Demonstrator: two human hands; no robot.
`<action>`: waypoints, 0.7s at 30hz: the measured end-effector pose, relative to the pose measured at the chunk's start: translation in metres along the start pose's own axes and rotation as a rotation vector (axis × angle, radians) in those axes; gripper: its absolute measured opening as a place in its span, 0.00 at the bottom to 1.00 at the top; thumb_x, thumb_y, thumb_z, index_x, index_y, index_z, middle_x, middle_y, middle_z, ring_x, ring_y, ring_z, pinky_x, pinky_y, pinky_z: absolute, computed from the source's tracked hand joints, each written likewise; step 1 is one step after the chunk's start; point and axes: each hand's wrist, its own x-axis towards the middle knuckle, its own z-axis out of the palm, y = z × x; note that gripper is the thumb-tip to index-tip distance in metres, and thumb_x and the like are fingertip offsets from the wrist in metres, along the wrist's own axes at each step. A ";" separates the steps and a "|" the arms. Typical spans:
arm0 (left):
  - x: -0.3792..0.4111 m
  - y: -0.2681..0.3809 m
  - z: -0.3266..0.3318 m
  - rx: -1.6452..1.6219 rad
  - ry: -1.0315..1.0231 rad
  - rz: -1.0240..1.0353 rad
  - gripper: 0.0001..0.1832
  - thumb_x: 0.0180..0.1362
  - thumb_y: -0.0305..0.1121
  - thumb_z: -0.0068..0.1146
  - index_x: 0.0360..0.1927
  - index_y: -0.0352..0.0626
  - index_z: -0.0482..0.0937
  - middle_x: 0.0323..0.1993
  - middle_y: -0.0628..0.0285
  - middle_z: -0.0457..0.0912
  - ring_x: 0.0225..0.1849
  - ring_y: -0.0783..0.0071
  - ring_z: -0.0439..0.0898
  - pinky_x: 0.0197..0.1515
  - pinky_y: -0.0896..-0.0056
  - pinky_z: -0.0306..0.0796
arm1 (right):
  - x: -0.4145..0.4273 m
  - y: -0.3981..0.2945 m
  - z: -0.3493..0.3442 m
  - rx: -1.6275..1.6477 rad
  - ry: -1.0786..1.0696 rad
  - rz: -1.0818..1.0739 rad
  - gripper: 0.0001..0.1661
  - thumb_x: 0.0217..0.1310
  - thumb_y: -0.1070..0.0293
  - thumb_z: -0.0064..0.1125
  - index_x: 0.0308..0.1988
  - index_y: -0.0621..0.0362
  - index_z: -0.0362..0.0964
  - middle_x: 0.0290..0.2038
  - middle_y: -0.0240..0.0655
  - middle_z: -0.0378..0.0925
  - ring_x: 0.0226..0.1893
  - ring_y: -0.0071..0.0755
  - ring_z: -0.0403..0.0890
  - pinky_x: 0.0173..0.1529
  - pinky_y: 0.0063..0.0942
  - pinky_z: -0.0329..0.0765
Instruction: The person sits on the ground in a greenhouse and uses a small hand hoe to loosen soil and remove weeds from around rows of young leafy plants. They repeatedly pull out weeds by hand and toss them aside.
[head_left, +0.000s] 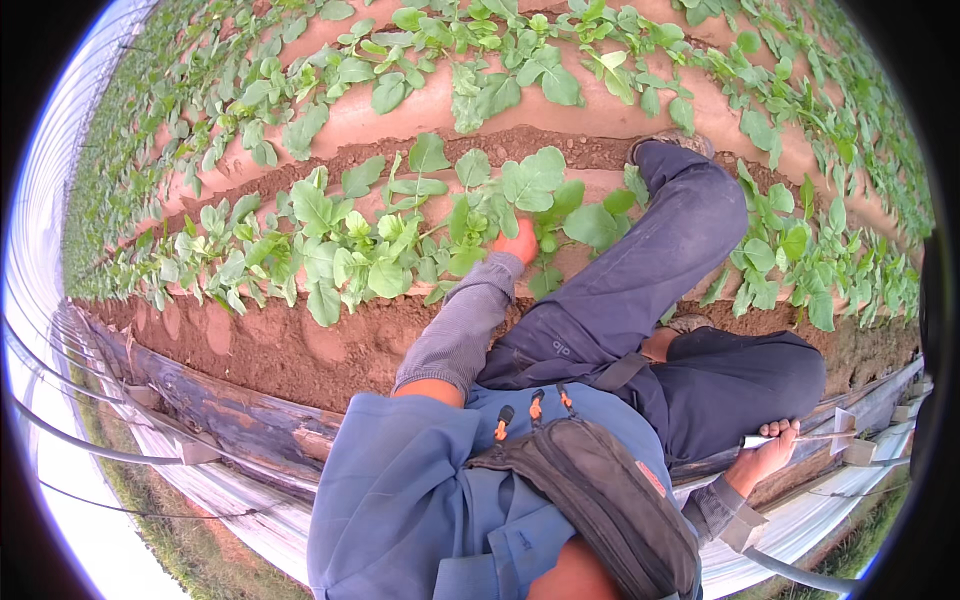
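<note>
My left hand (517, 241), in a grey striped sleeve cuff, reaches in among the leaves of a broad-leaved green plant (532, 181) in the nearest row. Leaves cover its fingertips, so whether they grip a stem cannot be told. Low on the right, beside my bent right knee, my right hand (774, 450) is closed around a slim hand tool (814, 436). The tool has a whitish handle end and a thin shaft; a flat, pale piece shows by its far end. Pinkish-brown mulch film (585, 184) lies under the plants.
More leafy rows (390, 75) run across the upper view. Bare soil (300, 345) borders the near row. Behind it run a dark plastic-covered edge (247, 397), metal tubes (97, 442) and pale sheeting. My shoes (679, 141) stand on the soil; a dark waist bag (600, 487) hangs before me.
</note>
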 end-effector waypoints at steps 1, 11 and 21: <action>0.001 -0.004 0.006 0.026 0.022 -0.021 0.20 0.57 0.42 0.51 0.46 0.38 0.73 0.50 0.36 0.75 0.54 0.36 0.72 0.56 0.49 0.65 | -0.003 -0.001 0.003 -0.003 0.005 -0.001 0.07 0.68 0.67 0.51 0.38 0.58 0.67 0.24 0.25 0.65 0.20 0.16 0.64 0.21 0.15 0.65; -0.044 -0.007 -0.036 -1.175 -0.634 -0.282 0.09 0.66 0.36 0.49 0.43 0.42 0.73 0.32 0.64 0.77 0.25 0.78 0.72 0.22 0.75 0.66 | 0.008 0.007 -0.008 0.050 -0.066 -0.014 0.09 0.65 0.74 0.46 0.46 0.59 0.66 0.25 0.26 0.65 0.20 0.16 0.64 0.21 0.16 0.66; -0.027 0.042 -0.089 -1.104 -0.600 0.028 0.06 0.63 0.33 0.51 0.39 0.44 0.73 0.31 0.67 0.76 0.23 0.83 0.70 0.18 0.82 0.59 | 0.001 0.003 -0.007 0.045 0.001 0.027 0.06 0.65 0.73 0.46 0.42 0.55 0.67 0.25 0.25 0.65 0.20 0.15 0.65 0.21 0.16 0.68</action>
